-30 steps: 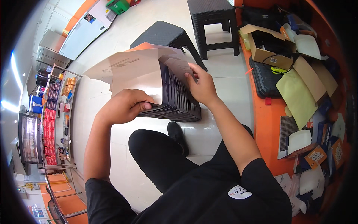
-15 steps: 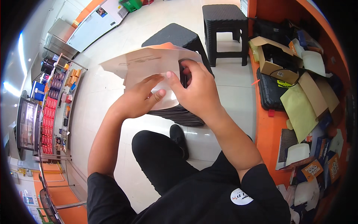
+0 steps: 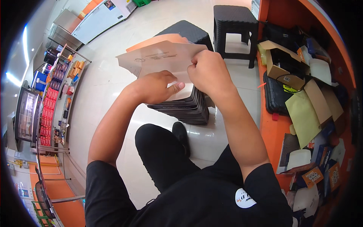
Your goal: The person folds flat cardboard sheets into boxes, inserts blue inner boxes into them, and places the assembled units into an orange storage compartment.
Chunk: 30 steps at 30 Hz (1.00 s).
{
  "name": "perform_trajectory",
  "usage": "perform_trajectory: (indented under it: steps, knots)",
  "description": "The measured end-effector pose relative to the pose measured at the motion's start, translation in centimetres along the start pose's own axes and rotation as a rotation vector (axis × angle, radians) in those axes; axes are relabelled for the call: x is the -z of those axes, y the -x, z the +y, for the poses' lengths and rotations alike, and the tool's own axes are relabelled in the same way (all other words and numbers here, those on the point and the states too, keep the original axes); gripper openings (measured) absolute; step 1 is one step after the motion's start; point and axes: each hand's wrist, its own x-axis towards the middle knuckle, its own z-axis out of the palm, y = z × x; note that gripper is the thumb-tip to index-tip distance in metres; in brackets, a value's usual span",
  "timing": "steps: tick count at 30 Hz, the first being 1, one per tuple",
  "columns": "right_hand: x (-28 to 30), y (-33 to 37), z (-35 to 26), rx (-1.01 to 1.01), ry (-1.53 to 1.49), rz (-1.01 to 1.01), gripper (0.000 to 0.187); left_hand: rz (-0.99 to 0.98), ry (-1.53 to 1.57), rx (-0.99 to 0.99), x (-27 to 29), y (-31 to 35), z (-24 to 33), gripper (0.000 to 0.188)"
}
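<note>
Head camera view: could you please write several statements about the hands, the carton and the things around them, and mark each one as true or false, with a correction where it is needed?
1. The left hand has its thumb apart from its fingers. True.
2. The right hand is spread flat. False: it is curled, at the right edge of the pale carton.
3. A dark-edged stack shows below the hands. True.
4. The pale carton partly hides the nearer black stool. True.
5. The open brown box is at the picture's left. False: it is at the right.
</note>
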Motion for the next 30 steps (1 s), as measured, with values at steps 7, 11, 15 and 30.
perform_trajectory:
  steps: [7, 11, 15, 30]
  knots:
    - [0.0, 1.4, 2.3, 0.020, -0.054, -0.026, 0.022, 0.005, 0.096, -0.056, -0.7, 1.0, -1.2, 0.062]
    - [0.3, 4.6, 4.8, 0.053, -0.388, 0.029, 0.024, 0.010, 0.188, -0.146, 0.1, 4.5, -1.1, 0.052]
    - [-2.4, 10.0, 11.2, -0.132, -0.575, 0.133, 0.023, 0.152, 0.115, -0.335, -1.1, 3.5, -0.1, 0.029]
    - [10.1, 38.1, 28.5, -0.712, 1.157, 1.146, 0.024, 0.669, 0.454, -0.024, -5.7, 3.9, -4.2, 0.032]
